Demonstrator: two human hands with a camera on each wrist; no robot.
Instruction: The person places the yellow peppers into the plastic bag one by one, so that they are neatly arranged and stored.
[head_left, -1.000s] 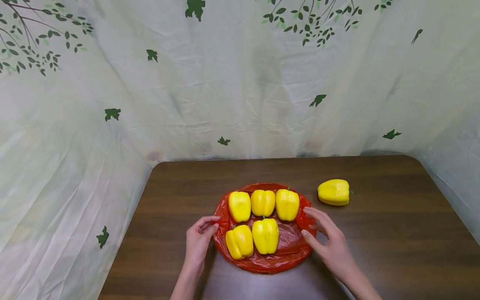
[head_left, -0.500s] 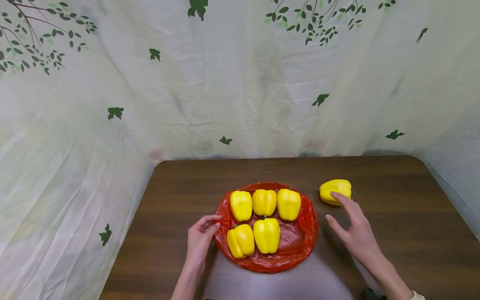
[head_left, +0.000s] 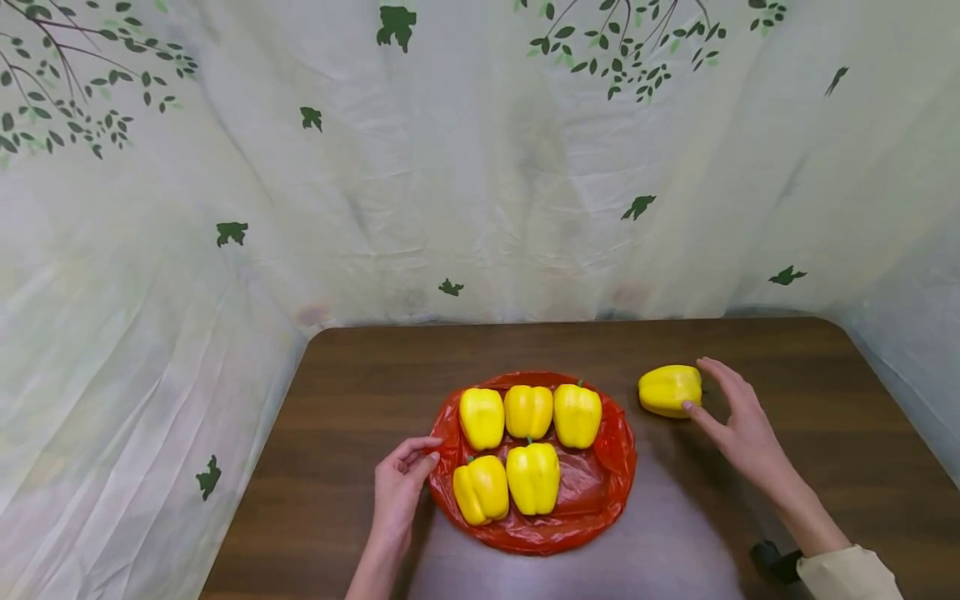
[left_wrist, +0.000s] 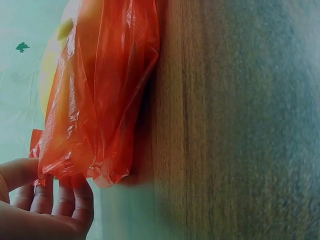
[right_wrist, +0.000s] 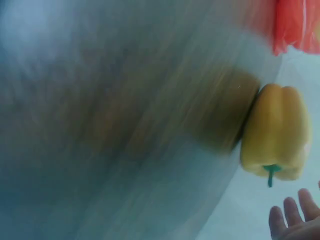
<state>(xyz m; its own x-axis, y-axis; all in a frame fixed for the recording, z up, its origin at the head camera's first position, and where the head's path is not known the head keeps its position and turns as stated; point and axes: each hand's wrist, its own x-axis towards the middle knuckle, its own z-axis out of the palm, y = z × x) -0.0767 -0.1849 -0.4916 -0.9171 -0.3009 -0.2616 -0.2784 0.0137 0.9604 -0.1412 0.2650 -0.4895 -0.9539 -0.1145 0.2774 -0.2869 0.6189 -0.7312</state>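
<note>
A red plastic bag [head_left: 588, 533] lies on the table, its rim spread into a round shape. Several yellow bell peppers [head_left: 532, 479] sit inside it, three at the back and two in front. At its left edge my left hand [head_left: 401, 483] pinches the plastic between thumb and fingers; the left wrist view shows the thin red film [left_wrist: 115, 100] bunched there. One more yellow bell pepper [head_left: 670, 391] lies on its side outside the bag, stem to the right. My right hand [head_left: 738, 425] is spread beside its stem end, fingers apart from it in the right wrist view.
The brown wooden table [head_left: 360, 375] has rounded far corners. Behind it hangs a pale cloth [head_left: 487, 167] printed with green leaves. A dark band [head_left: 772, 562] sits at the right wrist, near a light sleeve [head_left: 847, 575].
My right hand has left the bag's right rim and moved right and away from me to the loose bell pepper. My left hand has kept its place on the bag.
</note>
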